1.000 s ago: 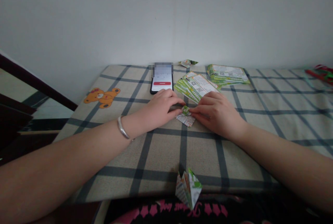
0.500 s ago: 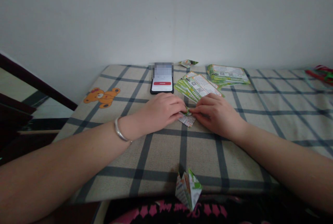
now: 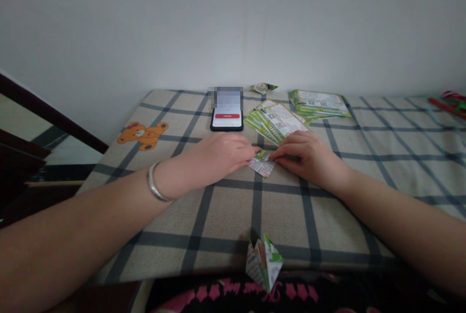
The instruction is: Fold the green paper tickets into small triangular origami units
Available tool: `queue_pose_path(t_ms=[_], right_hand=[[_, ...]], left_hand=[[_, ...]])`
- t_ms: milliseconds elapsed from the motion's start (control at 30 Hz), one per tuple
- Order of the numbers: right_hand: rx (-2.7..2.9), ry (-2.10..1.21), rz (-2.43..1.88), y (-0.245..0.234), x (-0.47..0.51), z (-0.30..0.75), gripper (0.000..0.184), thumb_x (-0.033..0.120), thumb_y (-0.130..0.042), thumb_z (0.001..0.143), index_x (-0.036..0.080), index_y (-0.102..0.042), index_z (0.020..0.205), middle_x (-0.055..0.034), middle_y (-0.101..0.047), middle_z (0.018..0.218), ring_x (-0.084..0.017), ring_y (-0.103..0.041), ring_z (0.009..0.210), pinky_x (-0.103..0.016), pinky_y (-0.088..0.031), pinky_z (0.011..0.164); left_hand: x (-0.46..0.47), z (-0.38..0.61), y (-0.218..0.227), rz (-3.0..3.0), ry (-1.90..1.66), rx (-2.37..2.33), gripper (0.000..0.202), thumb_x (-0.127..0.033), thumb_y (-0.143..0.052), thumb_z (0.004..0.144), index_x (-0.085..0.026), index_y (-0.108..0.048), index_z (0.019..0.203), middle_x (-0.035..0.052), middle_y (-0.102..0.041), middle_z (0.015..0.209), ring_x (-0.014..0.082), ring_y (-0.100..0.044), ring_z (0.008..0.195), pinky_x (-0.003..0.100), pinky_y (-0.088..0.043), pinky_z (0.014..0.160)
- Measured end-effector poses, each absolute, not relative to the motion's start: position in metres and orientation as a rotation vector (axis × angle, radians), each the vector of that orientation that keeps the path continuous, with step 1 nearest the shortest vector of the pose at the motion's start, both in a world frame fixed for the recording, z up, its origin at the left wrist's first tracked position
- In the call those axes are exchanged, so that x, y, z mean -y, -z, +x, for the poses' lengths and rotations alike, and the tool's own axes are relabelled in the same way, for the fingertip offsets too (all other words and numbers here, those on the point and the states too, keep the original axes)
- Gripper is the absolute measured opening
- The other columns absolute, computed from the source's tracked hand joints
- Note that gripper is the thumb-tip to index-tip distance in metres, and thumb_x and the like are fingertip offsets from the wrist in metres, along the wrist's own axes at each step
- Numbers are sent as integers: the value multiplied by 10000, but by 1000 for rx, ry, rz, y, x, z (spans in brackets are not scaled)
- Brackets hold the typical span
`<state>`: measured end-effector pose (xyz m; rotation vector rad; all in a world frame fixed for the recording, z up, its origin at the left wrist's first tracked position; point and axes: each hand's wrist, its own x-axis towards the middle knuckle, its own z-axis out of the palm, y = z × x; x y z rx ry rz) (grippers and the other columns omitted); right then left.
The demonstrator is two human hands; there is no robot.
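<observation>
The left hand point(image 3: 218, 155) and right hand point(image 3: 309, 157) lay at a folded paper point(image 3: 262, 166). Their fingers point(image 3: 249, 150) pinched it against the bench point(image 3: 218, 216)

A: How is the scene lit?
B: Soft, even light is spread over the wall point(image 3: 233, 22) and the surface point(image 3: 218, 211). Only faint shadows are cast under the left hand point(image 3: 218, 155) and right hand point(image 3: 309, 157).
A: Is anything blurred or bent?
B: The top of the phone point(image 3: 226, 114) is pixelated. The forearms are stretched at the lower corners, and the upper corners are dimmed.
</observation>
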<state>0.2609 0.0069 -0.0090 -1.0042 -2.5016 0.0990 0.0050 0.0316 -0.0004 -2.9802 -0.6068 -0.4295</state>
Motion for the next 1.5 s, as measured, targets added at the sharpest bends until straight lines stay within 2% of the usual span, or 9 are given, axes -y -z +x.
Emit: queue_pose_path(t_ms=[100,233,367,467,700,867,1100,1300,1500], right_hand=[[2568,35,-1035,9,-5,261,172,300,-575,918,248,-726,984,-40,-694,913,-191,-588,865,-336,-391,771],[2616,126,-1009,8,-3,262,246,314,-499,959,234,-728,999,-46,-686,907,-192,-577,854,-332,-389,756],[2684,191,-916,6,-4,267,254,227,-494,953,257,-698,1100,-49,-675,924,-190,-571,855,-327,-392,751],[2721,224,-879,2,-3,268,282,177,-511,933,276,-686,1131,-46,-674,921,-190,-571,857,-331,-401,769],[2753,260,-790,-2,3,264,300,183,-460,946,180,-672,1158,-76,-701,1057,-217,-575,944,-355,-446,803],[2737,205,-800,-1,4,261,333,196,-476,938,253,-644,1220,-64,-689,1046,-209,-565,929,-350,-448,785],[2763,297,-862,-5,4,250,284,176,-488,916,265,-692,1093,-52,-684,1031,-227,-545,920,-358,-430,763],[2755,231,-839,-10,3,255,278,117,-503,877,223,-709,1029,-28,-719,1036,-234,-552,1011,-367,-437,820],[2715,195,-853,-8,4,260,284,102,-502,862,223,-727,986,-15,-722,1069,-224,-567,1004,-370,-451,830]], left_hand=[[-31,4,1,-2945,452,552,232,-194,-516,932,-189,-634,1132,79,-688,1118,201,-641,1048,353,-518,886],[-27,3,-3,-2862,324,407,269,-147,-457,947,-210,-615,1156,70,-647,1238,222,-619,1101,374,-521,866],[-25,1,-7,-2883,239,399,283,-145,-430,953,-190,-610,1167,77,-628,1273,218,-603,1135,378,-503,923],[-24,0,-8,-2914,235,419,306,-145,-484,923,-206,-589,1203,66,-606,1306,212,-580,1171,377,-481,956],[-22,-1,-8,-2900,212,462,371,-127,-507,887,-210,-560,1245,64,-588,1322,232,-555,1188,415,-442,1005],[-23,-1,-6,-2891,243,459,423,-135,-533,867,-230,-538,1280,69,-603,1287,240,-563,1160,411,-455,975],[-14,5,-9,-2837,215,541,312,-130,-489,902,-202,-609,1181,84,-630,1211,268,-572,1126,439,-473,943],[-18,0,-14,-2954,225,526,365,-89,-511,866,-222,-605,1193,57,-599,1300,235,-547,1201,428,-426,1024],[-27,-6,-13,-2998,218,498,341,-99,-489,855,-236,-635,1131,24,-600,1319,197,-543,1219,401,-368,1087]])
